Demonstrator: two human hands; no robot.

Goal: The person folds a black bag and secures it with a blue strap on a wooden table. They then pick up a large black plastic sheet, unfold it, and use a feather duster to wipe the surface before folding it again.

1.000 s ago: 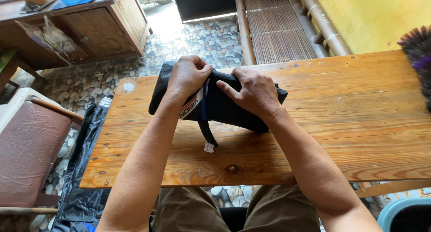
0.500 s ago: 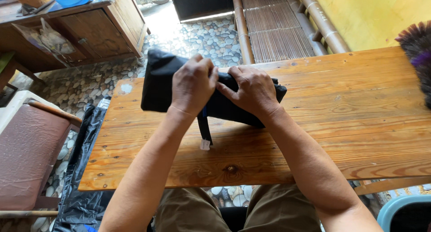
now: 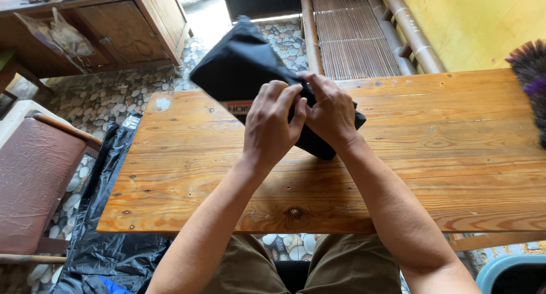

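Note:
A black fabric bag (image 3: 242,66) is lifted off the wooden table (image 3: 432,152), its far end tilted up toward the left. My left hand (image 3: 272,129) grips its near side, fingers curled over the fabric. My right hand (image 3: 329,109) holds the bag just to the right, fingers touching those of the left hand. A light label strip shows under the bag's lower edge. The bag's right corner (image 3: 355,120) rests near the tabletop.
A brown padded chair (image 3: 31,180) stands at the left beside a black plastic sheet (image 3: 102,237) on the pebble floor. A wooden cabinet (image 3: 114,27) is at the back left, a bamboo bench (image 3: 352,32) behind the table, and a dark feather duster (image 3: 532,81) at the right edge.
The bag has been raised off the table and its left end swung up and away. Both hands have come closer together on it. The hanging strap is no longer visible.

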